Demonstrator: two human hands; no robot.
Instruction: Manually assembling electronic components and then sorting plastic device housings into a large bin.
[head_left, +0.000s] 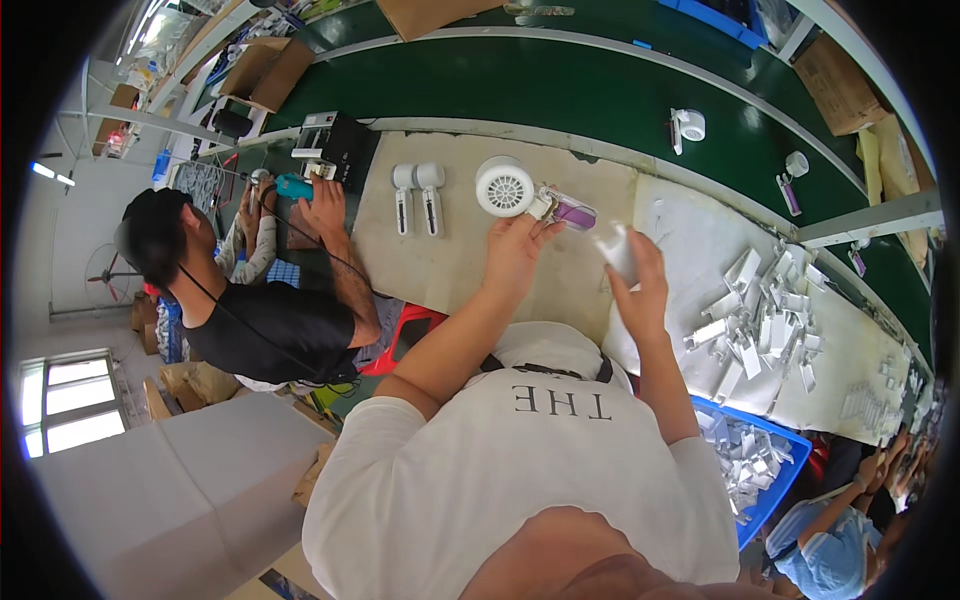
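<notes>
My left hand (512,262) grips a white handheld fan (505,188) near where its round grilled head meets the handle. The handle's inside is exposed, with a purple cylindrical cell (574,213) in it, pointing right. Just to the right, my right hand (645,285) pinches a white plastic handle cover (618,255), slightly blurred and apart from the fan. Two white fans (429,190) lie side by side on the beige work surface (440,265), left of the fan I hold.
Loose white covers (762,325) are heaped at the right; a blue bin (797,470) below holds more. Beyond runs a green conveyor belt (560,85) carrying several fan units (688,126). At left, a co-worker (270,320) holds a teal power screwdriver (294,187) beside a black machine (345,150).
</notes>
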